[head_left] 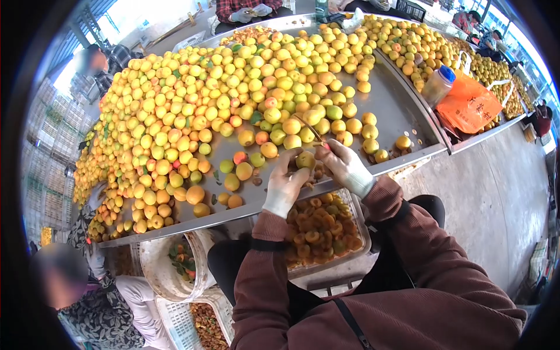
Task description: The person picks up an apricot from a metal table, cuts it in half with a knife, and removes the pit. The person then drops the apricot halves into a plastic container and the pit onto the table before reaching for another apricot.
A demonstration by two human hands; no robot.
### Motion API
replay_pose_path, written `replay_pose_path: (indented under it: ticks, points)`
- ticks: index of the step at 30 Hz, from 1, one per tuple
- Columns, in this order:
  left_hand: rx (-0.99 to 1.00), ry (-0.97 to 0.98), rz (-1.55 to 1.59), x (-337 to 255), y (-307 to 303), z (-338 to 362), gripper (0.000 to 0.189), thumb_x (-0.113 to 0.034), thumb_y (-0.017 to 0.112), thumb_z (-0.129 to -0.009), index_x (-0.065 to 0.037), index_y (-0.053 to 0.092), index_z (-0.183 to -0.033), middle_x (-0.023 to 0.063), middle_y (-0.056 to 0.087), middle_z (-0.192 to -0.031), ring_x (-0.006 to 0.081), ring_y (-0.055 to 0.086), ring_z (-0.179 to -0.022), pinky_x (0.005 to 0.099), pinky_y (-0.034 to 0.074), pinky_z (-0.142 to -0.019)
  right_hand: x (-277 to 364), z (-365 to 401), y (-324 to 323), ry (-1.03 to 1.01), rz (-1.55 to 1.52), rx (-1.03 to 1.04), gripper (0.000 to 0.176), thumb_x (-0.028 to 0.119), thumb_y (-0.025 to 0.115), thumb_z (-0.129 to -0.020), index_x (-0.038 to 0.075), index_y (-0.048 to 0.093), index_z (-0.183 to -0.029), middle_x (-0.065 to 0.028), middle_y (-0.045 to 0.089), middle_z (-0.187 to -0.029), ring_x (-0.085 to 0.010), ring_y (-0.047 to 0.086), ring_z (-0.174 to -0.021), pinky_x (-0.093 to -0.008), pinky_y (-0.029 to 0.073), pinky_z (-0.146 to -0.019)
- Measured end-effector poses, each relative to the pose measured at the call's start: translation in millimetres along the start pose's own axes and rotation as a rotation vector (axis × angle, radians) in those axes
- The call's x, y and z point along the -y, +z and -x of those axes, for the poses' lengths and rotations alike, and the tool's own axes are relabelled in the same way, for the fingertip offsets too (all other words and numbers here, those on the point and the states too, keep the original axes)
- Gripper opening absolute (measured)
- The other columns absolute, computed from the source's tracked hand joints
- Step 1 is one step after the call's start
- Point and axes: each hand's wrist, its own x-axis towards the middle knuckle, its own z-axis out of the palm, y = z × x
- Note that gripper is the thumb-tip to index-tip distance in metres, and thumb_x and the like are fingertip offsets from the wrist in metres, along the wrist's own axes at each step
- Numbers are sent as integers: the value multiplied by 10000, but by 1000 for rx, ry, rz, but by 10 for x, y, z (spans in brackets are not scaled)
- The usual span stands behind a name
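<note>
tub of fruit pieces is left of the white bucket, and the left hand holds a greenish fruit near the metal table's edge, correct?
Not quite: in the head view, the tub is to the right of the white bucket. The left hand does hold a greenish fruit near the metal table's edge.

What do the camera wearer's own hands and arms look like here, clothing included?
The left hand and right hand wear pale gloves, white at the wrists; how far they cover is unclear. The sleeves are brown, each with a black band around the forearm.
</note>
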Motion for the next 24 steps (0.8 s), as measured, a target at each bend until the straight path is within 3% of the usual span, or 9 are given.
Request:
replay_pose_path:
  ticks: [2,4,5,9,12,13,17,22,24]
  points:
    - [8,-12,30,-240,-16,35,496,-62,551,-856,-15,473,-1344,96,589,-1133,201,606,-1025,324,516,-867,118,65,-53,-47,49,67,343,346,503,-1002,10,561,-1044,-23,568,-862,-74,522,-775,-256,465,-695]
    - [19,-62,467,-424,24,135,532,-23,482,-877,-3,391,-1401,137,551,-1207,231,577,-1097,375,502,-931,219,131,-19,-4,6,133,354,351,512,-1001,6,563,-1065,-15,575,-898,-71,517,-812,-257,466,-722]
    - [48,-85,481,-362,-34,124,547,-6,432,-886,8,334,-1424,164,504,-1292,262,542,-1174,433,472,-995,275,171,9,-26,-17,141,362,346,518,-1000,-1,565,-1092,-11,579,-927,-67,509,-839,-253,464,-740]
    - [62,-40,598,-524,-55,267,532,-104,444,-907,16,340,-1415,183,515,-1303,312,515,-1242,478,450,-1023,270,198,48,-44,18,200,358,334,527,-1000,-10,570,-1090,-32,575,-872,-79,502,-815,-264,464,-733]
    - [127,-13,724,-584,-125,301,520,-55,445,-915,-3,355,-1425,173,515,-1308,288,542,-1204,434,451,-1015,353,241,106,-59,107,250,339,319,536,-996,-12,571,-1061,-39,570,-821,-94,514,-799,-297,467,-700]
    - [125,-11,723,-570,-161,308,520,-55,445,-915,-3,355,-1425,173,515,-1308,288,542,-1204,434,451,-1015,304,237,143,-188,112,237,308,295,538,-992,-8,575,-1039,-64,579,-774,-139,552,-761,-336,467,-670]
    - [92,-9,706,-433,-294,328,529,-154,465,-915,8,371,-1410,185,553,-1249,304,561,-1171,423,475,-963,276,233,226,-183,244,288,282,280,532,-994,4,586,-1019,-131,591,-738,-224,581,-682,-355,470,-655]
    - [72,-13,695,-469,-337,397,564,-232,495,-901,17,393,-1395,192,582,-1198,303,584,-1114,411,478,-919,325,300,363,-193,226,276,278,276,511,-1006,9,573,-1054,-114,581,-738,-185,561,-693,-335,471,-656]
    - [40,-16,682,-484,-355,417,566,-230,488,-891,47,404,-1378,190,585,-1183,294,577,-1105,407,438,-976,329,333,455,-164,236,282,281,277,506,-1009,11,563,-1078,-110,577,-738,-171,553,-701,-328,472,-658]
